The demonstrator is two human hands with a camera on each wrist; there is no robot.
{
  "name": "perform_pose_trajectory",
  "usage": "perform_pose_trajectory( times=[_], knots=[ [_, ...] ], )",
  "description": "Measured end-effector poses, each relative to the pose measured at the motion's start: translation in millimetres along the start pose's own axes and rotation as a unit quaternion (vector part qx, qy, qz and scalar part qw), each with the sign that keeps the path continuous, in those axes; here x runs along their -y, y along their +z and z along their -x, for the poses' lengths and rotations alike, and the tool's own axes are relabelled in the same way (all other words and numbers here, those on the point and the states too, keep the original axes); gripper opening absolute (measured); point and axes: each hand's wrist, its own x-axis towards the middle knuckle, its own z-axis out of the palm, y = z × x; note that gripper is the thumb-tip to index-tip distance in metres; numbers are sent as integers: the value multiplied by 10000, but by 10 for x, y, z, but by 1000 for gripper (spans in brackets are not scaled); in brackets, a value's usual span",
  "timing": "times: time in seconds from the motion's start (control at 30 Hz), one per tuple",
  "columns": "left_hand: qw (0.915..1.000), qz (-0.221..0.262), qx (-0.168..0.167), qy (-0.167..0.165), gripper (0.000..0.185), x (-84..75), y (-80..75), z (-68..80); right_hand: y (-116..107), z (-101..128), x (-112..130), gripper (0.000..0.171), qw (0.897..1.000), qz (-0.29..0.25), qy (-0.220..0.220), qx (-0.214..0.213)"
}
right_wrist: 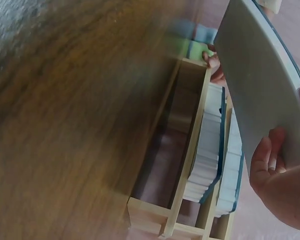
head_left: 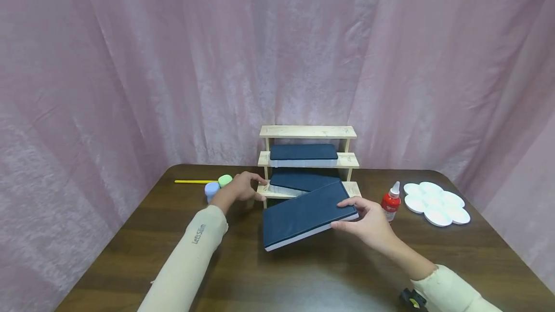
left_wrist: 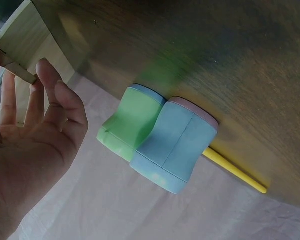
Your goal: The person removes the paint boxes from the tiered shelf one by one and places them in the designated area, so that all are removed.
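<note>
My right hand pinches the right end of a flat case with a dark blue top and white sides. The case is tilted in front of a stepped wooden shelf, and its pale underside shows in the right wrist view. Thumb and fingers of my left hand hold the left end of the shelf's lowest step; the left wrist view shows those fingers curled at the wood. A similar blue-topped case lies on the middle step. Another case sits askew on the lowest step, partly hidden behind the held one.
Left of the shelf stand a blue container and a green container, both narrow-waisted, beside a thin yellow stick. On the right are a red bottle with a white nozzle and a white flower-shaped palette. Pink curtains hang behind the table.
</note>
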Motion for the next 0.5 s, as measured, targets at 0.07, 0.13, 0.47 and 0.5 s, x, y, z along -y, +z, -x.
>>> perform_pose_trajectory(
  times=[0.07, 0.13, 0.47, 0.5],
  knots=[
    [10000, 5, 5, -10, 49, -1, 1, -9, 13, 5, -8, 42, 10000, -46, -5, 84],
    [10000, -1, 9, 13, 50, 0, 2, -15, 26, 10, -15, 42, 9999, -40, 3, 128],
    [9999, -68, -6, 78, 50, 1, -12, -3, 96, 21, 8, 39, 9988, 402, 263, 116],
    [9999, -71, -1, 85, 50, 1, -14, -3, 102, 21, 7, 39, 9987, 404, 302, 112]
  ],
)
